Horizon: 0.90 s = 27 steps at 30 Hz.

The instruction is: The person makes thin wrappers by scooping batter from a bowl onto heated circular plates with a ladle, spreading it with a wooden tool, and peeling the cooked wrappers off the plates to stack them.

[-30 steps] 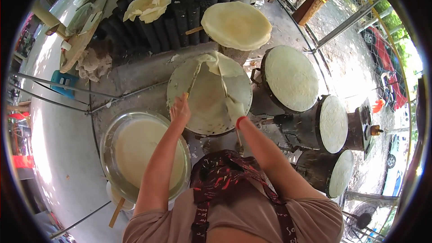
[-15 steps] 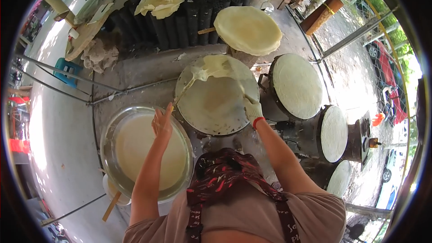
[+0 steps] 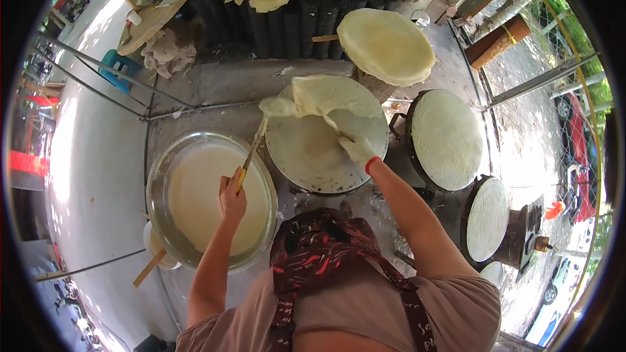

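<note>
My left hand [image 3: 232, 197] is closed around the yellow handle [image 3: 240, 180] of a long tool [image 3: 251, 153]; its batter-coated end meets the left edge of the pale sheet [image 3: 336, 96]. The sheet lies across the far part of the round plate [image 3: 316, 173]. My right hand [image 3: 358, 150], in a white glove, has its fingers curled on a slim tool [image 3: 330, 121] above the plate. White lettering marks the dark apron straps [image 3: 417, 316].
</note>
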Tool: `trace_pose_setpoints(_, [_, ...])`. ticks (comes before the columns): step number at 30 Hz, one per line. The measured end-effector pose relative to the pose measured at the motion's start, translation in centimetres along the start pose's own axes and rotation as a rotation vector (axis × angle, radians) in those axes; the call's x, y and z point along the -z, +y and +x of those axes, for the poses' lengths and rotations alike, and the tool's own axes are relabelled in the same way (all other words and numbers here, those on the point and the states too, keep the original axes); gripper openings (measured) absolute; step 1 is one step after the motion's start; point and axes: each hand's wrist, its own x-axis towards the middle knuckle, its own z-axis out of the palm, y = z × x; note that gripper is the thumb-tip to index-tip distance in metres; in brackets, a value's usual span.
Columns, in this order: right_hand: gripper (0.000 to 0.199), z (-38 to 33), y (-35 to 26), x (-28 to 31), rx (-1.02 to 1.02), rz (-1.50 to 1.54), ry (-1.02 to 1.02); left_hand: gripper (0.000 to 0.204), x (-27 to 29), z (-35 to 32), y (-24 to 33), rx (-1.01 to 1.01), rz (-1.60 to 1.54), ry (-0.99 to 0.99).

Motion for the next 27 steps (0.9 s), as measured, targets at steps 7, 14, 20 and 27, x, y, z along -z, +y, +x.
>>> trace_pose_setpoints(7, [0.043,1.9,4.0,5.5,-0.006,0.114,-0.115,0.037,-1.0,-2.1,3.0,0.499,-0.649,0.075])
trace_pose_setpoints(14, [0.045,2.8,0.0,5.3,-0.051,-0.245,-0.495,0.026,-1.3,-5.9,5.5,0.601,-0.958,0.210])
trace_pose_setpoints(20, [0.032,8.4,0.4,8.1,-0.079,0.029,-0.266,0.025,-2.1,-10.4,6.8,0.711,-1.085,0.353])
trace_pose_setpoints(27, [0.030,5.0,3.4,11.1,-0.434,-0.033,-0.898,0.023,-1.6,-15.1,8.4,0.797,-1.137,0.491])
